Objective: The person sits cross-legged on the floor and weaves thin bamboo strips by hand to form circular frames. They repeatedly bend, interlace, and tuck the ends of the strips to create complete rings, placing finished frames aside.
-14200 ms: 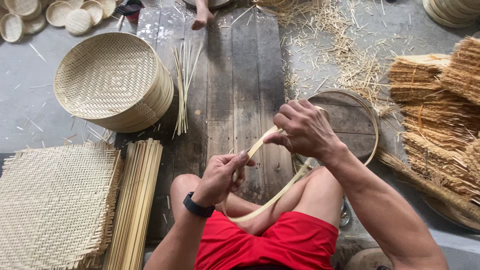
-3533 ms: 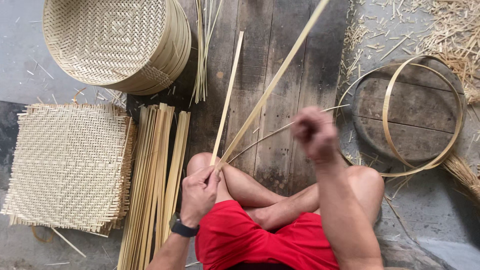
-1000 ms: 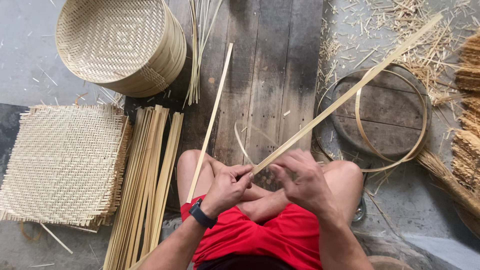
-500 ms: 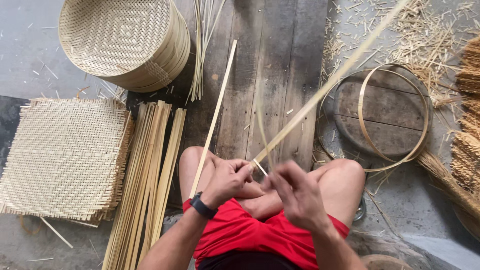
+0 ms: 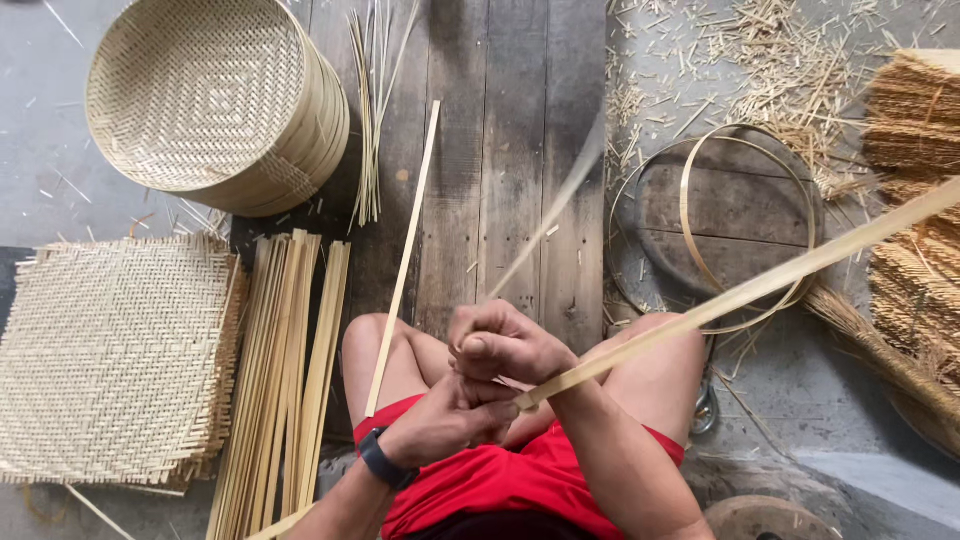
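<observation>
Partly blurred bamboo strip [image 5: 740,292], left hand [image 5: 450,425] overlapped

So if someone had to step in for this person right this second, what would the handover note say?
Left hand: closed in the lap, gripping the near end of the long bamboo strip.
Right hand: fisted just above it, pinching a thin blurred sliver that rises from the hands.
The long strip runs out to the right over the bamboo hoops.
A second strip leans on the left knee.
Done nearby: woven mat, stacked round trays.
Left: bundle of loose strips, unused.
</observation>
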Demonstrator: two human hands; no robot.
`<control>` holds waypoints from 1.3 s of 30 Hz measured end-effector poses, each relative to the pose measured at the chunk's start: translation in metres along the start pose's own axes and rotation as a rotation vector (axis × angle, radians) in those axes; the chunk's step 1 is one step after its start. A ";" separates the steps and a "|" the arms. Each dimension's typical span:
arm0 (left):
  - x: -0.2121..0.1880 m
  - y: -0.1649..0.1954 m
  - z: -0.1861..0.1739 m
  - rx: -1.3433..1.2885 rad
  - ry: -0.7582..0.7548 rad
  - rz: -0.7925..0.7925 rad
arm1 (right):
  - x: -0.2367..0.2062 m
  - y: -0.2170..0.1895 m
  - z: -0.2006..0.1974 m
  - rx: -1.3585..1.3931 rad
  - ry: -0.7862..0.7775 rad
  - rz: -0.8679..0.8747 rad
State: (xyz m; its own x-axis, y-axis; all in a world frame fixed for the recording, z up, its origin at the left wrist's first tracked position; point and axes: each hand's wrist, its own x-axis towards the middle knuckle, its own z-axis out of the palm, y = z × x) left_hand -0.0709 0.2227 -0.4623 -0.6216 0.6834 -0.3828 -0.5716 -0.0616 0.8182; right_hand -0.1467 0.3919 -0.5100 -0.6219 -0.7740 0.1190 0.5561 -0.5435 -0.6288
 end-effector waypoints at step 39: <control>0.002 -0.009 0.004 0.124 0.323 0.028 | -0.011 0.001 0.018 -0.441 0.394 -0.001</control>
State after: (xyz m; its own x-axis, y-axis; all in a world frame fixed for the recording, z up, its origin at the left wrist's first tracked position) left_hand -0.0649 0.2275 -0.4694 -0.7852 0.4156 -0.4590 -0.4945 0.0253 0.8688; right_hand -0.1296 0.3938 -0.4986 -0.8270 -0.5489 -0.1217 0.3261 -0.2920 -0.8991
